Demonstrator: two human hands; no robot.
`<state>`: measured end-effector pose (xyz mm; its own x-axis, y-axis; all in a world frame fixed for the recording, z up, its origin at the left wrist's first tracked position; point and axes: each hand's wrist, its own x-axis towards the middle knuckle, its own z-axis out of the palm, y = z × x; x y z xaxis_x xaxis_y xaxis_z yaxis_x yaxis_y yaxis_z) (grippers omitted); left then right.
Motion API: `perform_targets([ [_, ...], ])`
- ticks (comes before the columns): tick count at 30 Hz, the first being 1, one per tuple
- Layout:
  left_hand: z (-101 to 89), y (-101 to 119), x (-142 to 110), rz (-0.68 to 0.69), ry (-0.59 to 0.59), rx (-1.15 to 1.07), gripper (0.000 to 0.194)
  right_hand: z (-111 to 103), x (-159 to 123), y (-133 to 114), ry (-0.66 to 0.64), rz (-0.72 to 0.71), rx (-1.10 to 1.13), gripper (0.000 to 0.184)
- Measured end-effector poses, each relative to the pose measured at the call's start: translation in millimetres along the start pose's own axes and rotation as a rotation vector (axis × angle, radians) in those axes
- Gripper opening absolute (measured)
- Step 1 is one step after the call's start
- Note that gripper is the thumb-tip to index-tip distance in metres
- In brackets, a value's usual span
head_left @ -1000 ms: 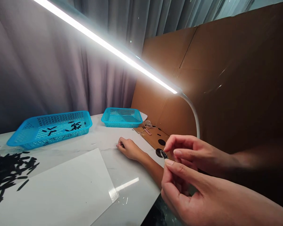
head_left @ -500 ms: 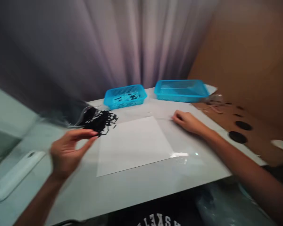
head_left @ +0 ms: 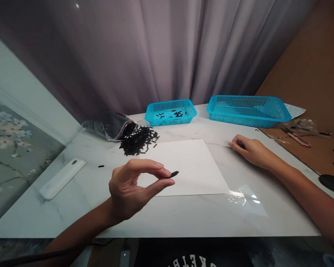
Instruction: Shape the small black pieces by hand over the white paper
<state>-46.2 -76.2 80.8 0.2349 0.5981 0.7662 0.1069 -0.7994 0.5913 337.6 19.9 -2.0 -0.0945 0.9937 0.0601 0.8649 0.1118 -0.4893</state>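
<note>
Left hand (head_left: 132, 187): grip closed to a pinch, thumb and forefinger pressing the near end of a black strip (head_left: 174, 174), whose free end points rightward and slightly up. The strip appears over a white sheet (head_left: 193, 167); its height above the sheet cannot be told. Right hand (head_left: 248, 148): resting on the counter (head_left: 183, 218) beyond the sheet's right edge, fingers curled inward; a dark patch shows within the curl, but whether this grip has hold of anything cannot be told. Behind the left hand, a heap (head_left: 137, 141) of similar strips spills from the mouth of a clear bag (head_left: 107, 125), bordering the sheet's far left corner; a single strip lies apart, between the left hand and a white case (head_left: 62, 179). Clear film (head_left: 252, 202) lies at the sheet's near right corner. Farther back stand two blue baskets, the smaller (head_left: 174, 121) with scattered strips inside, the larger (head_left: 249, 120) to its right. At far right, cardboard (head_left: 307, 154) carries a pink-handled tool (head_left: 297, 138) and black discs (head_left: 332, 183). A grey curtain (head_left: 172, 52) hangs behind.
</note>
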Motion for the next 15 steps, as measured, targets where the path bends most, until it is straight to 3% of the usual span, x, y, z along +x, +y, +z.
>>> perform_targets([
  [4,-0.9,3.3,-1.7,0.076,0.003,-0.074,0.052,-0.2,0.4,0.4,0.001,0.024,-0.011,0.023],
  [6,0.7,5.9,-1.5,0.049,0.030,-0.098,0.047,0.4,1.4,1.3,-0.002,0.031,-0.015,0.022],
  [12,11.7,13.4,1.0,-0.492,0.181,-0.311,0.028,3.1,5.1,6.4,-0.006,0.035,-0.021,0.021],
  [15,14.2,13.4,0.7,-0.561,0.182,-0.397,0.027,3.6,5.6,9.0,-0.008,0.035,-0.022,0.021],
])
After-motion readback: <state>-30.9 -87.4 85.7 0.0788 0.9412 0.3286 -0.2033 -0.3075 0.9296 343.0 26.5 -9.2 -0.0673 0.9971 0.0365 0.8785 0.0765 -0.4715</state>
